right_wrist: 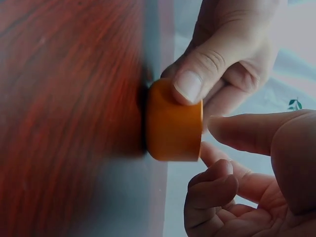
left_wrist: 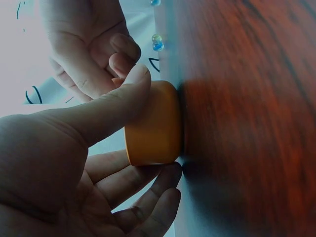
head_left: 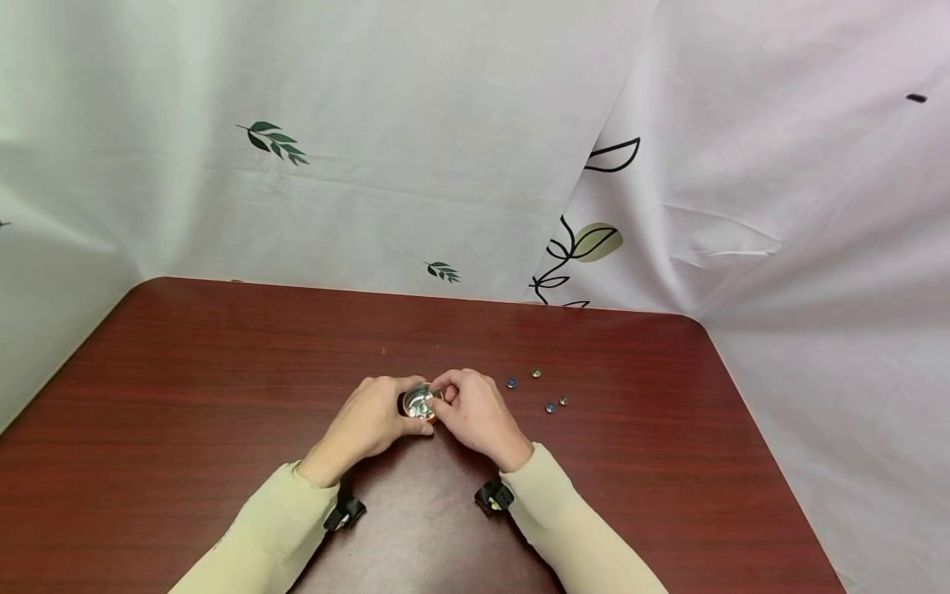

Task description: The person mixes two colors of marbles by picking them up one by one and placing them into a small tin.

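My left hand (head_left: pixel 371 415) grips a small orange cup (left_wrist: pixel 157 128) around its sides, thumb on one side and fingers on the other. The cup stands upright on the table; its inside looks silvery and shiny in the head view, with small shiny shapes at the bottom that are too small to make out. My right hand (head_left: pixel 478 412) is at the cup's mouth, thumb and index finger reaching in over the rim. Whether those fingertips pinch anything is hidden; the other fingers are curled. To the right of this hand lie several small glass marbles (head_left: pixel 512 383), bluish and greenish.
Under everything is a dark red wood-grain table (head_left: pixel 223 371) with rounded far corners. White cloth (head_left: pixel 356 214) with leaf prints hangs behind and along both sides of it. Black straps with small devices (head_left: pixel 493 497) sit at both wrists.
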`<act>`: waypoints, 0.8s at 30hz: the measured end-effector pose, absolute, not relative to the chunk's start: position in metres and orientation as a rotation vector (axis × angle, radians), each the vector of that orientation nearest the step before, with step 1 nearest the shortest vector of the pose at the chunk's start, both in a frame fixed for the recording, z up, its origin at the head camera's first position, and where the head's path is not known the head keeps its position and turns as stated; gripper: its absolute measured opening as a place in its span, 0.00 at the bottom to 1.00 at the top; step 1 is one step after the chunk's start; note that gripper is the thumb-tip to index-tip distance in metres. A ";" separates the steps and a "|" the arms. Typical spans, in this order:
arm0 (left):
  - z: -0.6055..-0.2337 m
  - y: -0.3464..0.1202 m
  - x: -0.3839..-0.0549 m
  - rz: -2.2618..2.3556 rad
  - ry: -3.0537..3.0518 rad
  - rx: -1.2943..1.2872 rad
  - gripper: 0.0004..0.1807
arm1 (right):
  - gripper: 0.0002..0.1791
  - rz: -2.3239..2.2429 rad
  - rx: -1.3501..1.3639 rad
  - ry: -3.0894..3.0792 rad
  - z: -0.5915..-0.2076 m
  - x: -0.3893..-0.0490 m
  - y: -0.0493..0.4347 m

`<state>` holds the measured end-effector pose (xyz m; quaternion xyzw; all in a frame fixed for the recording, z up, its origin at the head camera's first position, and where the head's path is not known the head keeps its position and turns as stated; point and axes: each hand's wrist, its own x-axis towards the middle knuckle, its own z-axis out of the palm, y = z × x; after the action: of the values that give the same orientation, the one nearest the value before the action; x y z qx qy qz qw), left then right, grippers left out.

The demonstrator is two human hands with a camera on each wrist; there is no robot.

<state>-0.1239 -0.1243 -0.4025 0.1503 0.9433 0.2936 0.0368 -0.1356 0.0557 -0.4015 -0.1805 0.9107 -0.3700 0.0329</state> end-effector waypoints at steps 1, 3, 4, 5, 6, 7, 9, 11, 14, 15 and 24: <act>-0.403 -0.124 -0.124 0.904 2.896 0.462 0.27 | 0.06 -1.142 -0.556 2.809 -0.401 -0.136 0.057; -0.403 -0.124 -0.124 0.903 2.898 0.463 0.26 | 0.06 -1.150 -0.560 2.825 -0.400 -0.137 0.061; -0.403 -0.124 -0.124 0.907 2.897 0.461 0.26 | 0.06 -1.157 -0.560 2.832 -0.399 -0.137 0.064; -0.403 -0.124 -0.124 0.910 2.896 0.457 0.26 | 0.06 -1.167 -0.557 2.838 -0.399 -0.138 0.067; -0.403 -0.124 -0.124 0.909 2.897 0.454 0.25 | 0.06 -1.176 -0.550 2.846 -0.398 -0.139 0.071; -0.403 -0.124 -0.124 0.909 2.898 0.453 0.25 | 0.06 -1.190 -0.541 2.853 -0.397 -0.140 0.075; -0.403 -0.124 -0.124 0.910 2.894 0.441 0.26 | 0.06 -1.219 -0.515 2.866 -0.395 -0.143 0.085; -0.403 -0.124 -0.124 0.907 2.892 0.427 0.26 | 0.05 -1.254 -0.475 2.873 -0.394 -0.147 0.095; -0.402 -0.124 -0.123 0.898 2.886 0.401 0.28 | 0.05 -1.305 -0.410 2.876 -0.391 -0.152 0.111; -0.402 -0.124 -0.123 0.893 2.886 0.392 0.29 | 0.06 -1.318 -0.390 2.878 -0.391 -0.154 0.117; -0.403 -0.123 -0.123 0.876 2.874 0.352 0.30 | 0.08 -1.386 -0.202 2.918 -0.390 -0.170 0.177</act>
<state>-0.1231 -0.1233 -0.4026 0.1162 0.9485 0.2889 0.0582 -0.1698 0.1769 -0.3899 -0.0622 0.9005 -0.4277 -0.0474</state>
